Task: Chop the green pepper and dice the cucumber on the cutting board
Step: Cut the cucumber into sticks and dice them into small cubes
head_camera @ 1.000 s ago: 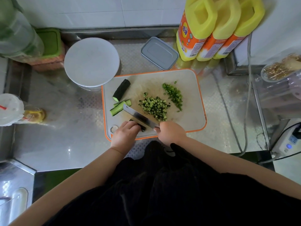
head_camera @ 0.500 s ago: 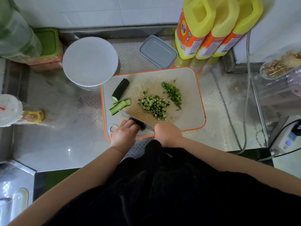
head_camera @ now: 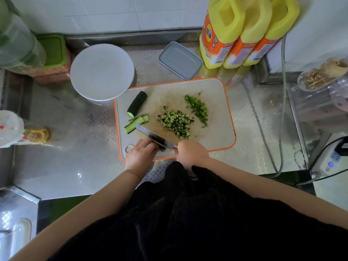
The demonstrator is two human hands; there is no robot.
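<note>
We see a steel counter [head_camera: 62, 166] spreading under and left of the hands, a white tiled wall [head_camera: 113, 14] beyond them, and daylight gleaming off the metal.

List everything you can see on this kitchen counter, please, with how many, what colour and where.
cutting board: 1, pale with orange rim, centre of steel counter
cucumber end piece: 1, dark green, board's far left
cucumber strips: a few, green, below the end piece
diced cucumber: 1 pile, green, board's middle
chopped green pepper: 1 pile, bright green, right of the dice
knife: 1, steel blade, over the board's near edge
round lid: 1, white, left of board
flat container: 1, grey, behind board
jugs: 3, yellow and orange, far right
left hand: holds cucumber by the blade
right hand: grips knife handle
</note>
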